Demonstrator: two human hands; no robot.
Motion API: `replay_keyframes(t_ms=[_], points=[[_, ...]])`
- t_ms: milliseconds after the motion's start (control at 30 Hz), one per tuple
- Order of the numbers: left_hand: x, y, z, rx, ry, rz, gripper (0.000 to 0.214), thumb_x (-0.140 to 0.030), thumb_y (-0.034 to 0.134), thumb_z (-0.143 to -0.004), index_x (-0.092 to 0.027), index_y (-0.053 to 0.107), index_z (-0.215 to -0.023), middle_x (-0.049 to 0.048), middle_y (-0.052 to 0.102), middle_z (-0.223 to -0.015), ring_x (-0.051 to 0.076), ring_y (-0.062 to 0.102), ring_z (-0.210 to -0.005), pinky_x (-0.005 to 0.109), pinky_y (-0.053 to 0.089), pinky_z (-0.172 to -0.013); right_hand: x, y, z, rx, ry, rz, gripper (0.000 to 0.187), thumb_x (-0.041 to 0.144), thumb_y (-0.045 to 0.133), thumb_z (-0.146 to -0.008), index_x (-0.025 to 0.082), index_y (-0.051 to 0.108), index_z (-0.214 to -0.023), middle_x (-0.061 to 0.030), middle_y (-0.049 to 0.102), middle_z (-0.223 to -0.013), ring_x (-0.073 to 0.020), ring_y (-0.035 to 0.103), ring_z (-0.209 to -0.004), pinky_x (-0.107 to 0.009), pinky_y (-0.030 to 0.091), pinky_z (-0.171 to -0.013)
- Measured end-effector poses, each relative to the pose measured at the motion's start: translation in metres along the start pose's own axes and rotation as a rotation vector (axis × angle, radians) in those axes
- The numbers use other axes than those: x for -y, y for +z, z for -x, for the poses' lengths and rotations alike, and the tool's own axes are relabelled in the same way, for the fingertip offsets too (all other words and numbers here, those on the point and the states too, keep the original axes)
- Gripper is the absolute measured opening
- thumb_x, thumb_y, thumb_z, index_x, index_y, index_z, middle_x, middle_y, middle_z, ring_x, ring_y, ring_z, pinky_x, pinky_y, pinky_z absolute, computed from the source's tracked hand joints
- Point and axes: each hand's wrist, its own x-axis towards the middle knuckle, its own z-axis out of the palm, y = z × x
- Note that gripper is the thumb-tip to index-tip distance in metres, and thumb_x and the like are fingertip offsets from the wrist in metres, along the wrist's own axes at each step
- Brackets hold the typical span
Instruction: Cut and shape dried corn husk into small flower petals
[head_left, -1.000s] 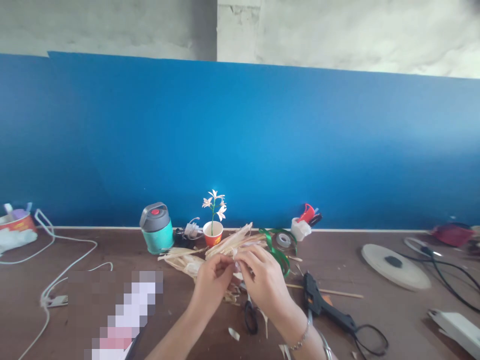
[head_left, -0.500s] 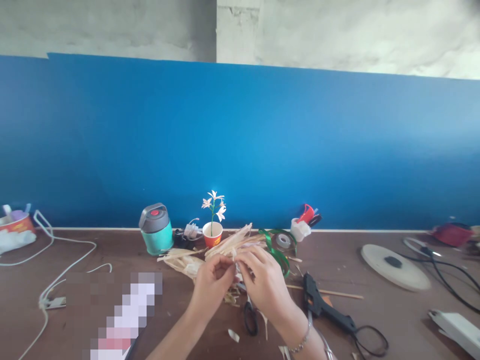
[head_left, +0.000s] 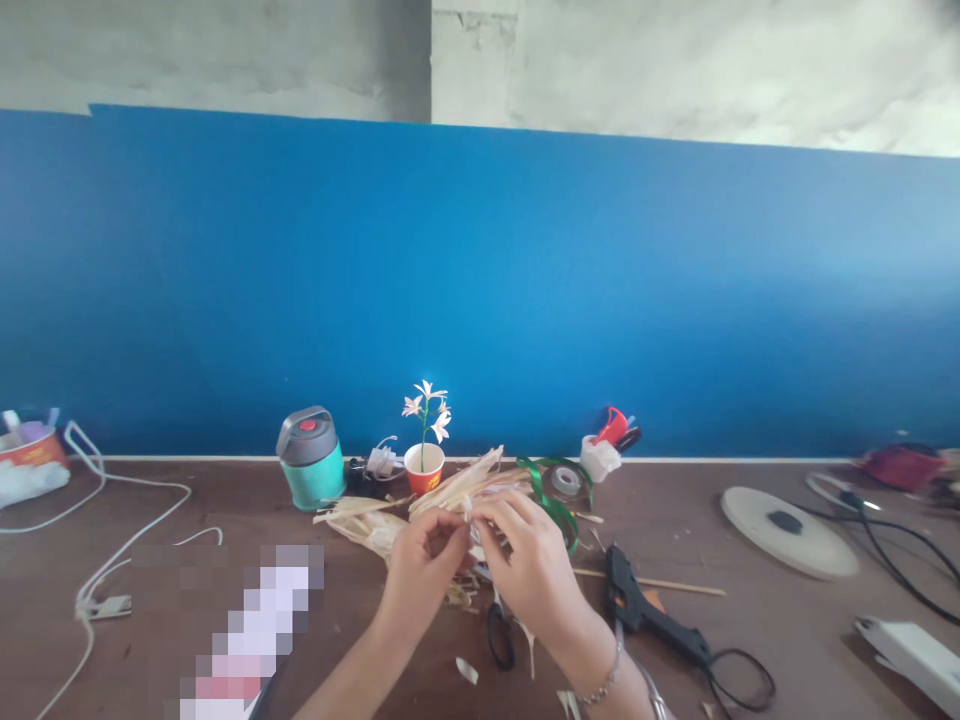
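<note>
My left hand (head_left: 427,560) and my right hand (head_left: 525,555) meet at the fingertips over the middle of the table. Both are closed in a pinch around a small pale piece (head_left: 471,508) that looks like dried husk; most of it is hidden by the fingers. Behind them lies a heap of dried corn husks (head_left: 457,483). Below the right hand, black-handled scissors (head_left: 500,635) lie partly covered. A paper cup (head_left: 426,470) holding a stem of white flowers (head_left: 440,427) stands just beyond the husks.
A black glue gun (head_left: 649,610) and a thin wooden stick (head_left: 675,585) lie to the right. Green ribbon (head_left: 559,515) and a tape roll (head_left: 566,481) are behind the right hand. A turquoise container (head_left: 315,478) stands back left. White cables (head_left: 142,535) run along the left, and a round disc (head_left: 795,545) lies far right.
Almost nothing differs. The view has shifted very slightly, and both hands stay pinched together in the same place.
</note>
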Motion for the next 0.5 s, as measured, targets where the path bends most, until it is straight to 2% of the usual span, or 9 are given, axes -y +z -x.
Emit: replay_keyframes(t_ms=[167,267,367,500], points=[[-0.0011,0.0000,0.0009,-0.026,0.017,-0.014,0.020,-0.034,0.068,-0.070,-0.015,0.063,-0.068,-0.0004,0.063,-0.055,0.014,0.061,-0.050,0.024,0.050,-0.051,0.0004,-0.0002,0.0014,0.010,0.028,-0.020,0.016,0.010,0.052,-0.085,0.021,0.062,-0.090,-0.0051,0.066,-0.086,-0.0212,0.059,-0.082,-0.032,0.046,-0.073],[-0.0019,-0.0001,0.0013,-0.058,0.050,0.002,0.019,-0.034,0.068,-0.071,-0.015,0.064,-0.069,0.0001,0.064,-0.056,0.016,0.064,-0.052,0.024,0.052,-0.052,0.0022,-0.0008,0.0018,-0.042,0.130,-0.058,0.015,0.015,0.055,-0.084,0.019,0.061,-0.097,-0.0057,0.065,-0.086,-0.0210,0.059,-0.079,-0.031,0.046,-0.071],[-0.0028,-0.0009,0.0019,-0.106,0.114,0.013,0.017,-0.032,0.068,-0.071,-0.016,0.064,-0.072,-0.0001,0.066,-0.058,0.016,0.066,-0.053,0.025,0.054,-0.052,0.0059,-0.0029,0.0001,-0.081,0.256,-0.168,0.007,0.020,0.056,-0.082,0.019,0.063,-0.086,-0.0043,0.066,-0.079,-0.0179,0.058,-0.068,-0.028,0.046,-0.065],[-0.0012,-0.0021,0.0040,-0.123,0.224,-0.022,0.013,-0.029,0.067,-0.074,-0.016,0.065,-0.073,0.0004,0.067,-0.063,0.016,0.067,-0.055,0.024,0.055,-0.052,0.0098,-0.0040,-0.0030,0.013,0.437,-0.388,0.014,0.026,0.058,-0.081,0.018,0.065,-0.072,-0.0037,0.067,-0.071,-0.0159,0.057,-0.060,-0.025,0.043,-0.055]])
